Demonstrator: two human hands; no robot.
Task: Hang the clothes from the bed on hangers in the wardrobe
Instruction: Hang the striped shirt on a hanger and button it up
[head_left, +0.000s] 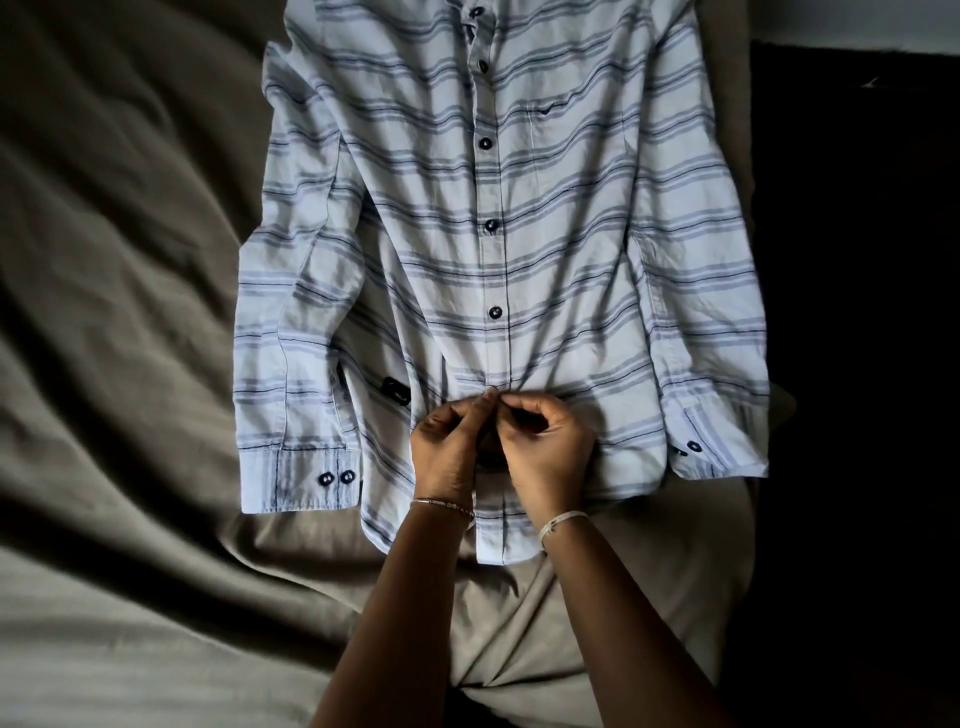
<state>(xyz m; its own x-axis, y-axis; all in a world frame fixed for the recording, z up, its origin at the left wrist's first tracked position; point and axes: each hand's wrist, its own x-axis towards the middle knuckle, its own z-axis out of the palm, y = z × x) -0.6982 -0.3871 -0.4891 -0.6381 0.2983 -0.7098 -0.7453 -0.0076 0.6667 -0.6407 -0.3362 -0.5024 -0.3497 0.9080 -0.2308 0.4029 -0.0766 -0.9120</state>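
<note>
A long-sleeved shirt lies flat and front up on the bed sheet, with the collar end away from the viewer and the hem nearest. The fabric is a thin woven cloth, white with horizontal grey-blue bands and fine navy lines, lightly creased. Dark round buttons run down the centre placket, the middle ones fastened. A chest pocket sits toward the viewer's right. Both sleeves lie straight along the body, and the cuff at the viewer's left carries two dark buttons. A small dark label is sewn near the side seam.

The left hand and the right hand meet at the lower placket. Their curled fingertips pinch the cloth, which puckers around them; what lies beneath the fingertips is hidden. A thin bracelet circles the left wrist and a pale band the right. The sheet is soft and olive-brown, lying in broad folds.
</note>
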